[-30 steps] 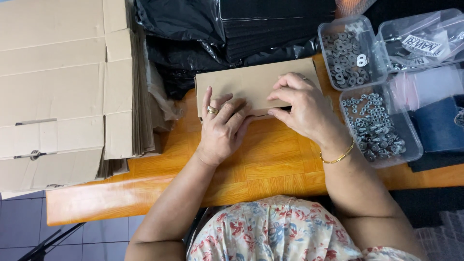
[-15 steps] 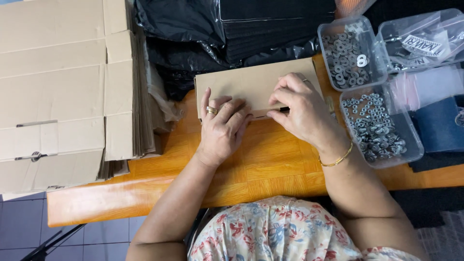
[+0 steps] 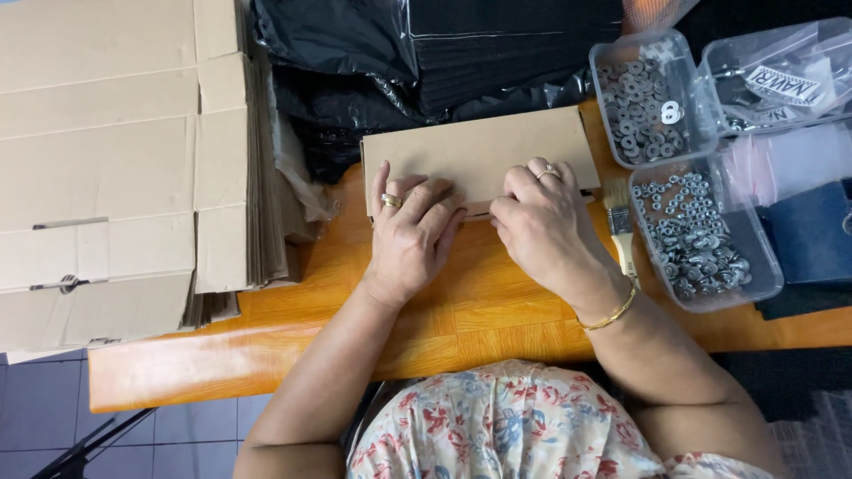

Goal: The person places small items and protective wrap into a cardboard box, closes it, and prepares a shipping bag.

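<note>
Nearest the camera sits the person's floral-patterned garment, with both forearms reaching away over the orange wooden table. The left hand, wearing a ring, lies palm down with fingers spread, pressing flat on the near left part of a small brown cardboard box; it clasps nothing, only bearing down on the surface. The right hand, with a ring and a gold bracelet at the wrist, has its fingers curled at the near edge of the same box, near the middle; whether they pinch a flap or merely press it cannot be told. The box lies flat on the table at centre, its far edge against black plastic-wrapped material. Just right of the right hand a small paintbrush lies on the table, bristles toward the far side. Beside it on the right, a clear plastic tray holds metal nuts and washers; farther off, a second clear tray holds larger washers. At the far right are clear plastic bags. On the left, from near to far, stands a tall stack of flattened cardboard boxes.
</note>
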